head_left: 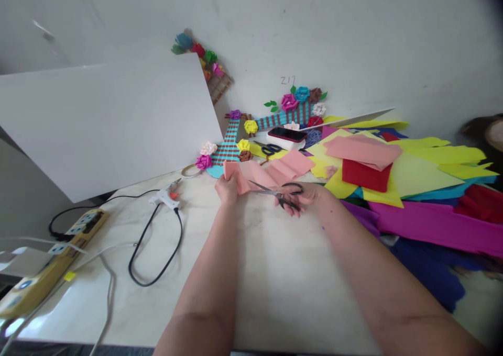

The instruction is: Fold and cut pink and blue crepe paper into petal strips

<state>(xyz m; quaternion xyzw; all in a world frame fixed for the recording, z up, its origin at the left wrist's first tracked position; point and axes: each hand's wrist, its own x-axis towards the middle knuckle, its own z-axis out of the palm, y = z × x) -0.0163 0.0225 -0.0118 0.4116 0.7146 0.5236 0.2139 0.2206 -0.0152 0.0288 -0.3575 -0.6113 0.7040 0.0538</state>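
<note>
My left hand [228, 187] pinches the left end of a folded strip of pink crepe paper [271, 174] above the table. Black-handled scissors [280, 192] are in my right hand [304, 198], with fingers in the handle loops. Their blades are spread apart and point left, at the lower edge of the pink paper close to my left hand. Whether the blades touch the paper I cannot tell. Behind the paper lies a turquoise and brown striped craft piece [228, 145] with paper flowers around it.
At left are a white glue gun [165, 198] with a looping black cord and a yellow power strip [55, 262]. A white board [113, 125] stands behind them. Coloured paper sheets [424, 214] pile up at right. A phone [286, 134] lies at the back.
</note>
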